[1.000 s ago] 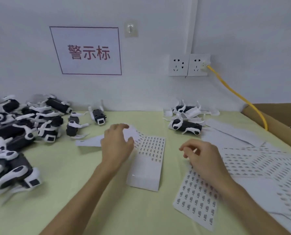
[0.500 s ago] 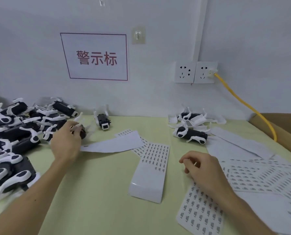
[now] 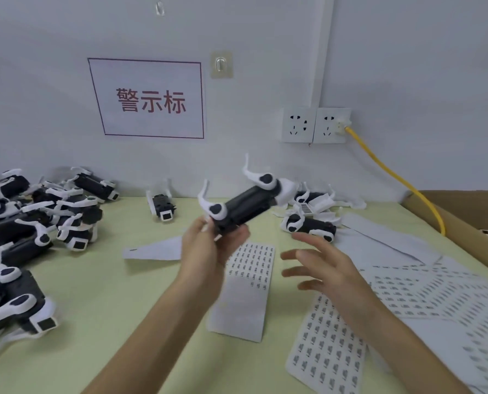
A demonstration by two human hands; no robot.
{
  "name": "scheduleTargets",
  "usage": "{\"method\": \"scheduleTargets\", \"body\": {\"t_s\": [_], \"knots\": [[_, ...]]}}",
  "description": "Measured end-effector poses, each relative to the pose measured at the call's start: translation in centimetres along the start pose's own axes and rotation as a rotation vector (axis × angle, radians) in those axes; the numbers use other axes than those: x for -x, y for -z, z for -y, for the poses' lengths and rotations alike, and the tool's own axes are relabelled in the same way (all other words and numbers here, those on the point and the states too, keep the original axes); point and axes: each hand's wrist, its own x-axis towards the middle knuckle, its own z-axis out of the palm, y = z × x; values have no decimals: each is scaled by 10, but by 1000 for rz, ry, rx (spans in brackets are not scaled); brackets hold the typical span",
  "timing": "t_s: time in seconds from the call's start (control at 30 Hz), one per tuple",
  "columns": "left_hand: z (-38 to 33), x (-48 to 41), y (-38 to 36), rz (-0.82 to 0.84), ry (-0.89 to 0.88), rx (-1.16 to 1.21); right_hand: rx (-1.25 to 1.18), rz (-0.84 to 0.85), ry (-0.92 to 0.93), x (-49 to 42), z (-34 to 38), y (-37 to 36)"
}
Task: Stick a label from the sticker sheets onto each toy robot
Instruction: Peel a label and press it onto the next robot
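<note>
Pale green worktop, set against a white wall; a red-lettered sign and twin sockets were noted on that wall.

Item: one toy robot, black body with white limbs, was held aloft over the worktop's middle, gripped at its lower end by the left hand. Half a second before, that hand had been seen at the pile of robots by the left edge, so a fresh unit was judged to have been drawn for labelling.

Right hand: lifted off the sticker sheet by the front-right corner, kept apart from the left, fingers spread, nothing seen held. Whether a label clung to a fingertip could not be told.

A second sheet was laid at centre. Two robots were lodged near the far edge, and what looked like a barcode label was shown on one. Labelling of the held unit was judged not yet done.
</note>
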Motion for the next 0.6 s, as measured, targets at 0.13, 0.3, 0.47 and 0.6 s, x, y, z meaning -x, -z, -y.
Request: {"method": "scheduleTargets", "body": {"t_s": [0.13,0.3,0.47,0.6], "knots": [[29,31,-19,222,182,42,-143,71,54,3,3,-5],[53,39,-12,266,126,-175,-342,6,50,2,5,-6],[50,36,-6,65,22,-230,-370,-103,16,1,7,3],[42,33,-3,254,83,-312,-236,-97,-6,2,8,2]]}}
